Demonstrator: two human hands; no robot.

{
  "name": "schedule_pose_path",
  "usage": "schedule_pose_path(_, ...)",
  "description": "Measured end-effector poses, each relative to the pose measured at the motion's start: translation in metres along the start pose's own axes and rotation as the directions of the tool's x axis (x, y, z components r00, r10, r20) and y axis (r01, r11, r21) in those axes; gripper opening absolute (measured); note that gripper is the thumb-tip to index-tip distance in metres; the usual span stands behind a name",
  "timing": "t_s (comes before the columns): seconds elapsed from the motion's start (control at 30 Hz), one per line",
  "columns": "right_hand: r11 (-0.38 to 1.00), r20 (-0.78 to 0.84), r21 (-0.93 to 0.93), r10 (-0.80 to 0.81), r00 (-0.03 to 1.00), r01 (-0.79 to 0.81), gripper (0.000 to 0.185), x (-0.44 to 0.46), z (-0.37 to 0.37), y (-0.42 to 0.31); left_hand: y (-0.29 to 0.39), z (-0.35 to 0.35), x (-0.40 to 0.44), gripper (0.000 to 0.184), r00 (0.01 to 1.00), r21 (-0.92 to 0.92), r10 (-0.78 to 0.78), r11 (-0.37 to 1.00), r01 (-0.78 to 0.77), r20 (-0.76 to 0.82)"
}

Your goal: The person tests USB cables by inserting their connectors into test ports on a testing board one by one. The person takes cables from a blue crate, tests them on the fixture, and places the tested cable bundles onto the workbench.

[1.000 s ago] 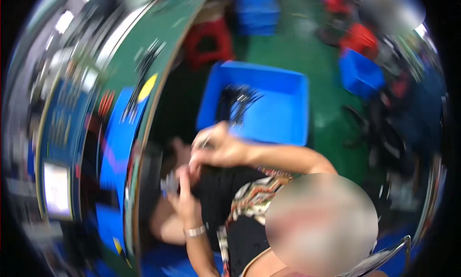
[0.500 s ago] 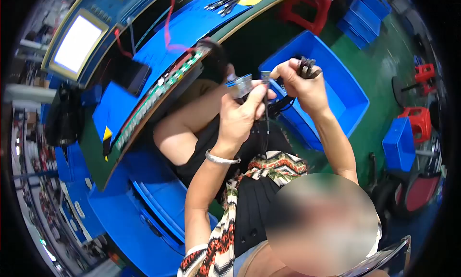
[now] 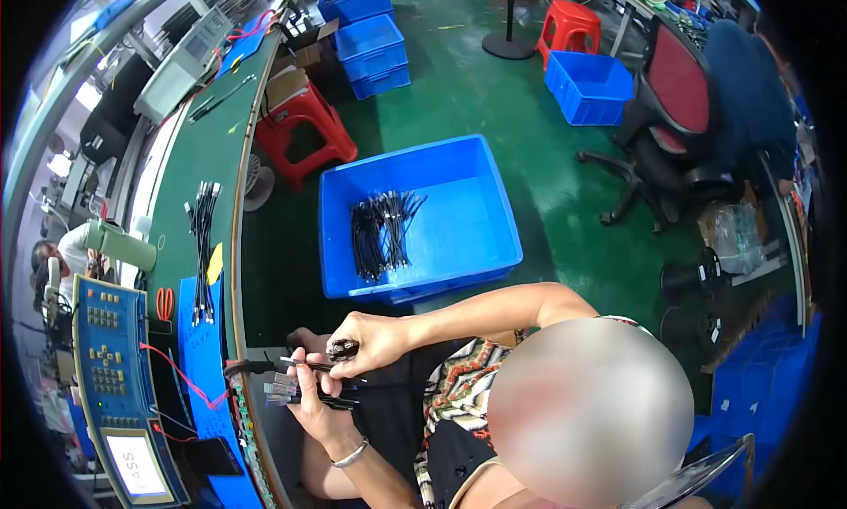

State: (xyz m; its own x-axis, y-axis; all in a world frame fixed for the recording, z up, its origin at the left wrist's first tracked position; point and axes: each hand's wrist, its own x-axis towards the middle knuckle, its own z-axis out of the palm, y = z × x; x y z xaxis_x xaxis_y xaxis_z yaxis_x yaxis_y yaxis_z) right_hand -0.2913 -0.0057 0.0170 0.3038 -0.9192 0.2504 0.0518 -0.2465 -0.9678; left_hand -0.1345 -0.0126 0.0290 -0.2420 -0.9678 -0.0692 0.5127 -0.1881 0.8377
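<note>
My left hand (image 3: 322, 412), with a bangle at the wrist, grips several short black cables (image 3: 284, 390) whose silver connectors point left. Its thumb is raised beside a single cable end (image 3: 296, 362). Just above it, my right hand (image 3: 375, 343) is closed around a bundle of black cables (image 3: 342, 350), with their ends showing in the fist. Its fingertips meet the left hand's at the single cable. Both hands are over my lap, right of a green circuit board strip (image 3: 250, 438) along the bench edge.
A blue bin (image 3: 459, 218) holding black cables stands on the floor. More cables (image 3: 203, 235) lie on the bench (image 3: 181, 169), near red-handled scissors (image 3: 165, 303) and a tester (image 3: 110, 368) whose screen reads PASS. A red stool (image 3: 309, 130) and office chair (image 3: 675, 94) stand nearby.
The view has swung round, so the bench is now at left and the blue bin ahead. My hands have come close to the board strip. The tester's screen now shows PASS.
</note>
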Motion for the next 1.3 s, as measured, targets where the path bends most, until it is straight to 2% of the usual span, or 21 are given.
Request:
schedule_pose_path(0.03, 1.0, 0.023, 0.001, 0.016, 1.0, -0.016, 0.024, 0.001, 0.003, 0.002, 0.0, -0.004, -0.001, 0.027, 1.0, -0.007, 0.004, 1.0, -0.004, 0.021)
schedule_pose_path(0.07, 0.995, 0.093, 0.069, -0.083, 0.992, 0.077, 0.024, 0.003, 0.0, -0.002, -0.004, -0.012, -0.001, 0.027, 0.998, -0.068, 0.004, 0.998, 0.0, 0.058)
schedule_pose_path(0.1, 0.992, 0.199, 0.115, -0.07, 0.977, 0.048, 0.016, 0.006, -0.006, -0.01, 0.001, -0.008, -0.002, 0.03, 0.992, -0.093, -0.046, 0.994, 0.057, 0.12)
schedule_pose_path(0.13, 0.989, 0.243, 0.056, 0.12, 0.963, -0.137, 0.018, 0.004, -0.009, -0.017, -0.002, 0.001, -0.007, 0.033, 0.999, 0.042, -0.026, 0.999, 0.028, -0.028)
schedule_pose_path(0.17, 0.981, 0.206, 0.145, 0.098, 0.974, -0.129, 0.018, 0.004, -0.009, -0.025, 0.002, -0.001, -0.008, 0.035, 0.995, 0.027, -0.096, 0.995, 0.095, 0.032)
schedule_pose_path(0.2, 0.971, 0.2, -0.018, 0.237, 0.951, -0.239, 0.019, 0.006, -0.007, -0.016, 0.0, -0.002, -0.008, 0.037, 0.997, 0.054, -0.082, 0.995, 0.082, -0.003)
schedule_pose_path(0.23, 0.94, 0.214, 0.016, 0.331, 0.919, -0.342, 0.018, 0.007, -0.004, -0.017, 0.001, 0.003, -0.011, 0.03, 0.996, -0.009, -0.046, 0.999, 0.046, -0.079)
schedule_pose_path(0.27, 0.94, 0.189, 0.131, 0.288, 0.939, -0.315, 0.017, 0.009, 0.004, -0.01, 0.0, -0.014, -0.01, 0.025, 0.998, -0.07, -0.056, 0.996, 0.058, 0.02)
schedule_pose_path(0.3, 0.873, 0.191, 0.179, 0.422, 0.886, -0.454, 0.014, 0.009, 0.009, -0.012, 0.001, -0.019, -0.014, 0.024, 0.998, -0.09, -0.044, 0.995, 0.041, -0.033)
schedule_pose_path(0.37, 0.86, 0.209, 0.25, 0.401, 0.892, -0.446, 0.013, 0.012, 0.017, 0.016, 0.0, -0.027, -0.013, 0.021, 0.995, -0.147, -0.039, 0.989, 0.026, -0.089)
schedule_pose_path(0.57, 0.826, 0.303, 0.244, 0.432, 0.849, -0.508, 0.045, 0.014, 0.019, 0.025, 0.001, -0.029, -0.023, 0.021, 0.988, -0.151, 0.012, 0.988, -0.035, -0.154)
schedule_pose_path(0.73, 0.763, 0.49, 0.35, 0.345, 0.8, -0.544, 0.038, 0.022, 0.028, 0.024, 0.007, -0.039, -0.034, 0.025, 0.999, -0.309, 0.026, 0.951, -0.018, 0.022)
schedule_pose_path(0.8, 0.769, 0.53, 0.231, 0.415, 0.74, -0.597, 0.029, 0.028, 0.037, 0.014, 0.009, -0.045, -0.038, 0.02, 0.998, -0.27, 0.061, 0.961, -0.061, -0.008)
schedule_pose_path(0.83, 0.844, 0.508, 0.18, 0.36, 0.782, -0.506, 0.018, 0.029, 0.044, 0.013, 0.006, -0.053, -0.039, 0.016, 0.991, -0.244, 0.102, 0.962, -0.12, -0.083)
schedule_pose_path(0.93, 0.916, 0.577, -0.045, 0.349, 0.738, -0.398, 0.014, 0.029, 0.054, 0.004, 0.019, -0.063, -0.05, 0.009, 0.954, -0.154, 0.167, 0.966, -0.21, -0.25)
schedule_pose_path(0.97, 0.937, 0.617, -0.11, 0.325, 0.716, -0.331, 0.013, 0.028, 0.053, 0.011, 0.028, -0.064, -0.055, 0.009, 0.919, -0.184, 0.205, 0.943, -0.278, -0.337)
schedule_pose_path(1.0, 0.949, 0.639, -0.007, 0.247, 0.729, -0.315, 0.013, 0.026, 0.054, 0.006, 0.035, -0.066, -0.061, 0.01, 0.878, -0.211, 0.234, 0.915, -0.345, -0.418)
schedule_pose_path(1.07, 0.964, 0.646, -0.137, 0.263, 0.717, -0.23, 0.014, 0.027, 0.045, 0.004, 0.048, -0.08, -0.071, 0.009, 0.808, -0.191, 0.276, 0.885, -0.425, -0.52)
schedule_pose_path(1.17, 0.931, 0.642, -0.284, 0.362, 0.675, -0.23, 0.014, 0.03, 0.026, 0.007, 0.06, -0.093, -0.087, 0.008, 0.714, -0.064, 0.319, 0.889, -0.452, -0.623)
schedule_pose_path(1.27, 0.94, 0.478, -0.216, 0.339, 0.81, -0.266, 0.009, 0.025, 0.014, 0.023, 0.059, -0.101, -0.093, 0.007, 0.674, -0.022, 0.314, 0.898, -0.44, -0.669)
schedule_pose_path(1.3, 0.921, 0.429, -0.306, 0.358, 0.83, -0.24, 0.011, 0.029, 0.012, 0.02, 0.057, -0.102, -0.092, 0.007, 0.662, 0.01, 0.301, 0.914, -0.406, -0.686)
